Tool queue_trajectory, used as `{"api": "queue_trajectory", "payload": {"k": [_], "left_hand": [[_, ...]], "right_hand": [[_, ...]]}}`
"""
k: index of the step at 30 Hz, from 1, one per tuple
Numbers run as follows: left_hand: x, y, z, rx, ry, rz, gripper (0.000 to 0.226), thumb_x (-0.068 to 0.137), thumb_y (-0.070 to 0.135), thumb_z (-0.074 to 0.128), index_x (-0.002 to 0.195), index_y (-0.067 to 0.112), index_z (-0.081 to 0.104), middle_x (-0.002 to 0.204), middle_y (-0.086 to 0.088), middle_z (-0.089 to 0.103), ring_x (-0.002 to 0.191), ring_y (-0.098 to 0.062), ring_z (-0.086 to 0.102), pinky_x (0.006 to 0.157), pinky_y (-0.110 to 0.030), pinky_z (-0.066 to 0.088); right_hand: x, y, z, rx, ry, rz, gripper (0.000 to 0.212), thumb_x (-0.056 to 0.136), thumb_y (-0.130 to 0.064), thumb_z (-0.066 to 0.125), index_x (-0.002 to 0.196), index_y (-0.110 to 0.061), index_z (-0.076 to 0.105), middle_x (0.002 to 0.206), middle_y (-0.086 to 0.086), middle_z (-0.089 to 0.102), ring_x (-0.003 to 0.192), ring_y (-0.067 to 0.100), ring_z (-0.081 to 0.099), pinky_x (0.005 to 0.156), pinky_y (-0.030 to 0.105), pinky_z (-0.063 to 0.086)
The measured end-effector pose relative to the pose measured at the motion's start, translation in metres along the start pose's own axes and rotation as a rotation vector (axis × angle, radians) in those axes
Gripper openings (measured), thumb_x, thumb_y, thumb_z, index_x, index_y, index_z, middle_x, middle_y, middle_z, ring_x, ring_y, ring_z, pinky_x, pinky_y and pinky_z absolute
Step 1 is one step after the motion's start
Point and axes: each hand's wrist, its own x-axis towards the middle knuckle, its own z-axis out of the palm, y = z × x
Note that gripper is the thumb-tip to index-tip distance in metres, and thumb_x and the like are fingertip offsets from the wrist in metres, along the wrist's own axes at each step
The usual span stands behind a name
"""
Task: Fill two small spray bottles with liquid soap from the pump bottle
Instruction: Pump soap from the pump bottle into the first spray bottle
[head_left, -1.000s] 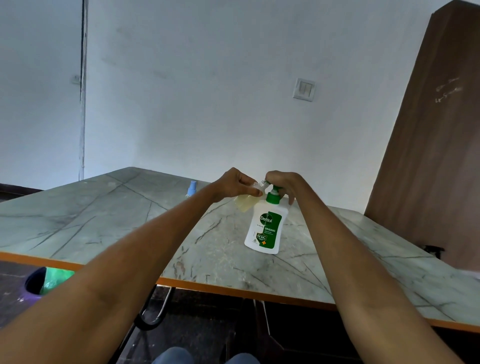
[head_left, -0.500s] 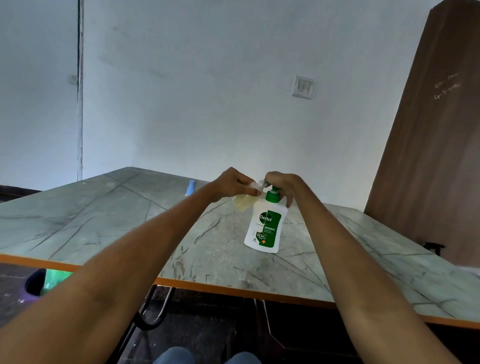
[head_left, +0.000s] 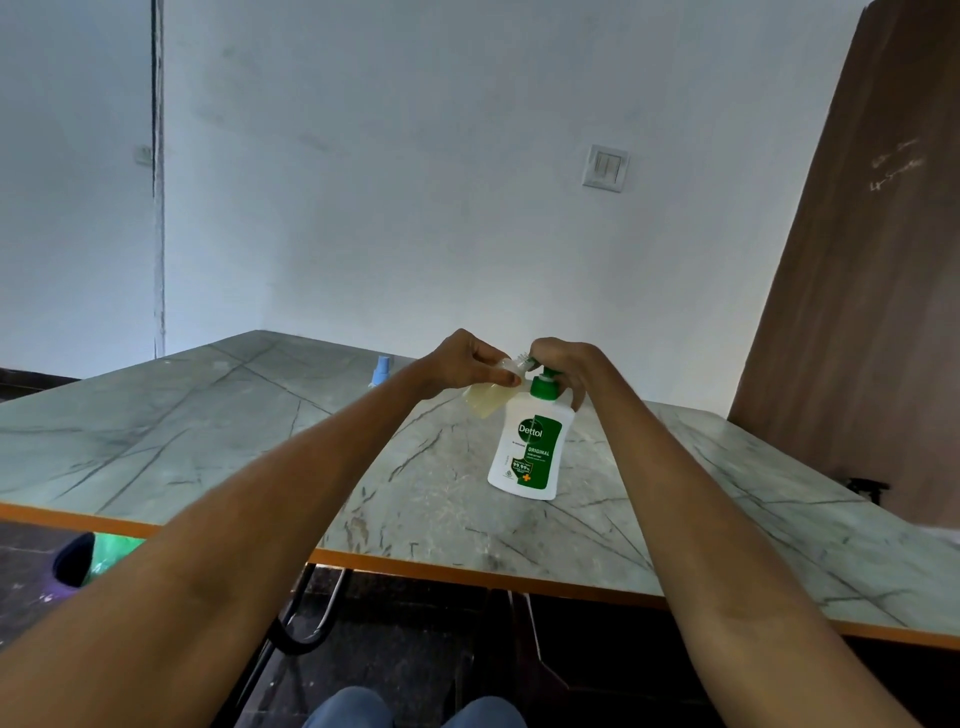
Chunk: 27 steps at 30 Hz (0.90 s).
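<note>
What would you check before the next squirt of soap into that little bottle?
1. Small bottle held firmly by the left hand: ok.
2. Its open neck sits under the pump spout: cannot tell, fingers hide it.
3. Right hand on the green pump head: ok.
4. Pump bottle standing on the table: ok, though it looks tilted.
5. Room left in the small bottle: cannot tell; pale yellowish soap shows in its lower part.
6. Second bottle with the blue cap within reach: ok.
</note>
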Motion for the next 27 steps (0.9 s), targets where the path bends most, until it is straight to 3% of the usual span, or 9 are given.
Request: {"api": "queue_trajectory", "payload": {"k": [3, 6, 11, 13, 15, 18, 21, 24, 27], "left_hand": [[0.0, 0.002, 0.0, 0.014, 0.0, -0.004, 0.036, 0.078, 0.014, 0.071, 0.111, 0.001, 0.066, 0.115, -0.011, 0.066, 0.096, -0.016, 0.058, 0.079, -0.022, 0.048], [0.001, 0.004, -0.001, 0.01, 0.002, -0.004, 0.036, 0.078, 0.015, 0.072, 0.11, 0.001, 0.066, 0.115, -0.012, 0.066, 0.097, -0.017, 0.058, 0.082, -0.027, 0.049], [0.001, 0.002, -0.001, 0.001, 0.0, -0.003, 0.035, 0.078, 0.015, 0.072, 0.11, 0.002, 0.067, 0.114, -0.011, 0.067, 0.097, -0.017, 0.058, 0.081, -0.026, 0.049], [0.001, 0.0, -0.001, 0.001, 0.01, -0.005, 0.035, 0.078, 0.015, 0.072, 0.11, 0.002, 0.067, 0.114, -0.011, 0.066, 0.098, -0.017, 0.058, 0.082, -0.027, 0.049], [0.002, -0.001, -0.001, 0.0, 0.003, -0.016, 0.036, 0.078, 0.015, 0.072, 0.11, 0.001, 0.066, 0.115, -0.011, 0.066, 0.099, -0.018, 0.058, 0.088, -0.033, 0.049], [0.001, -0.002, -0.001, 0.008, -0.004, -0.014, 0.036, 0.077, 0.014, 0.072, 0.11, 0.0, 0.066, 0.115, -0.012, 0.066, 0.1, -0.019, 0.058, 0.091, -0.035, 0.048], [0.0, 0.0, -0.001, 0.012, -0.002, -0.012, 0.036, 0.077, 0.014, 0.072, 0.11, 0.001, 0.067, 0.114, -0.012, 0.066, 0.099, -0.018, 0.058, 0.09, -0.035, 0.048], [-0.001, 0.0, -0.001, 0.004, -0.001, -0.007, 0.035, 0.077, 0.014, 0.072, 0.109, 0.001, 0.067, 0.113, -0.012, 0.067, 0.096, -0.017, 0.058, 0.086, -0.032, 0.049], [-0.001, 0.0, -0.002, 0.005, 0.0, -0.007, 0.035, 0.077, 0.015, 0.072, 0.109, 0.001, 0.067, 0.113, -0.012, 0.067, 0.096, -0.017, 0.058, 0.087, -0.032, 0.049]], "right_hand": [[0.001, -0.002, -0.001, -0.024, 0.006, 0.015, 0.039, 0.096, -0.016, 0.026, 0.13, -0.003, 0.04, 0.133, 0.021, 0.048, 0.117, 0.032, 0.052, 0.072, 0.038, 0.042], [-0.002, -0.006, -0.003, -0.015, 0.018, 0.004, 0.043, 0.098, -0.012, 0.025, 0.137, 0.002, 0.03, 0.142, 0.023, 0.039, 0.129, 0.033, 0.043, 0.078, 0.039, 0.036], [0.001, -0.004, -0.002, -0.026, 0.002, 0.0, 0.031, 0.097, -0.013, 0.026, 0.122, -0.001, 0.041, 0.138, 0.024, 0.043, 0.121, 0.033, 0.05, 0.062, 0.036, 0.044], [0.005, -0.004, -0.003, -0.018, -0.009, -0.007, 0.018, 0.097, -0.013, 0.026, 0.099, -0.004, 0.042, 0.123, 0.022, 0.051, 0.095, 0.029, 0.056, 0.057, 0.034, 0.041], [0.005, -0.001, -0.001, -0.006, -0.003, 0.004, 0.019, 0.097, -0.015, 0.025, 0.087, -0.007, 0.039, 0.098, 0.016, 0.05, 0.071, 0.023, 0.048, 0.056, 0.033, 0.04], [0.004, 0.001, 0.0, -0.01, 0.009, 0.014, 0.02, 0.096, -0.014, 0.026, 0.082, -0.009, 0.038, 0.088, 0.012, 0.045, 0.065, 0.021, 0.045, 0.053, 0.032, 0.039], [0.001, -0.001, -0.001, 0.0, -0.002, 0.03, 0.023, 0.094, -0.016, 0.028, 0.102, -0.005, 0.047, 0.104, 0.016, 0.054, 0.083, 0.027, 0.054, 0.076, 0.039, 0.046], [-0.001, -0.005, -0.002, -0.006, 0.005, 0.027, 0.043, 0.096, -0.013, 0.027, 0.136, -0.001, 0.037, 0.136, 0.022, 0.045, 0.12, 0.035, 0.05, 0.071, 0.039, 0.041], [0.002, -0.004, -0.002, -0.024, 0.013, 0.042, 0.044, 0.093, -0.016, 0.03, 0.134, -0.004, 0.039, 0.13, 0.021, 0.049, 0.107, 0.033, 0.052, 0.082, 0.048, 0.042]]}}
